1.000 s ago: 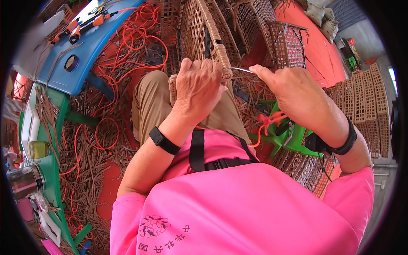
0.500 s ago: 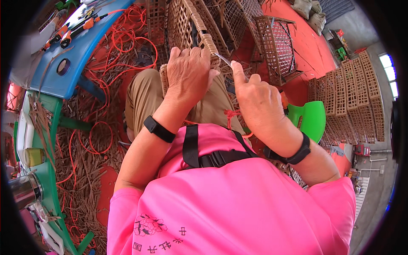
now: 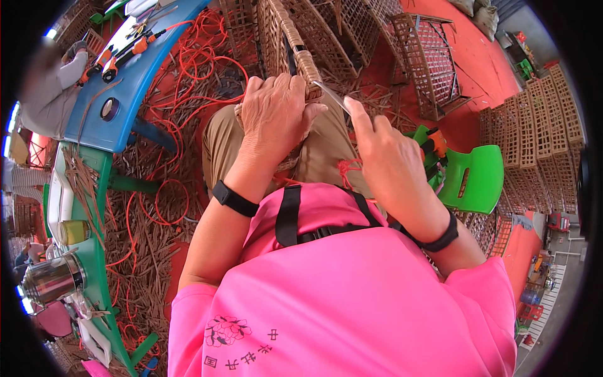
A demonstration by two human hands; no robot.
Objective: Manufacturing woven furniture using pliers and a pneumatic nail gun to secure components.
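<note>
The head view looks down on two bare hands working at one woven rattan frame (image 3: 295, 47) that rises from the person's lap toward the top of the picture. The left hand (image 3: 273, 119) lies over the wrapped rail of that frame, its fingers curled down together and closed around the weave, thumb pointing right toward the other hand. The right hand (image 3: 389, 163) sits just beside it, index finger stretched straight out along one thin flat strip (image 3: 331, 95), the remaining fingers folded in; the strip runs from under that fingertip up to the frame's rail, touching it. Whether the thumb pinches the strip from below cannot be told. Each wrist carries one black band, two in all. One green plastic chair (image 3: 471, 179) stands to the right, near the right forearm. Several finished lattice panels (image 3: 540, 138) are stacked beyond it, too many and too overlapped to count surely. On the left are one blue table (image 3: 135, 94) with at least two orange-handled tools (image 3: 103, 63), loops of orange cord (image 3: 201, 63) on the floor, and one steel kettle (image 3: 53, 279) at the lower left.
</note>
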